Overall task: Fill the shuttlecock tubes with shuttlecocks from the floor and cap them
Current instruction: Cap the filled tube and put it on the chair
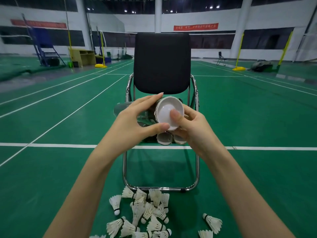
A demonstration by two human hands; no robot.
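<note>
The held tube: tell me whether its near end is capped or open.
Capped. A white cap covers the near end of the tube; the right hand presses its thumb on it, the left hand grips the tube.

Shuttlecocks [147,213] lie on the floor [257,169] before the chair [162,62]; tubes [164,138] lie on its seat.

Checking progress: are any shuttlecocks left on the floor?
Yes, many shuttlecocks lie scattered on the green floor before the chair.

Floor [257,169] either side lies open — chair [162,62] ahead, shuttlecocks [147,212] heaped below, block passage.
</note>
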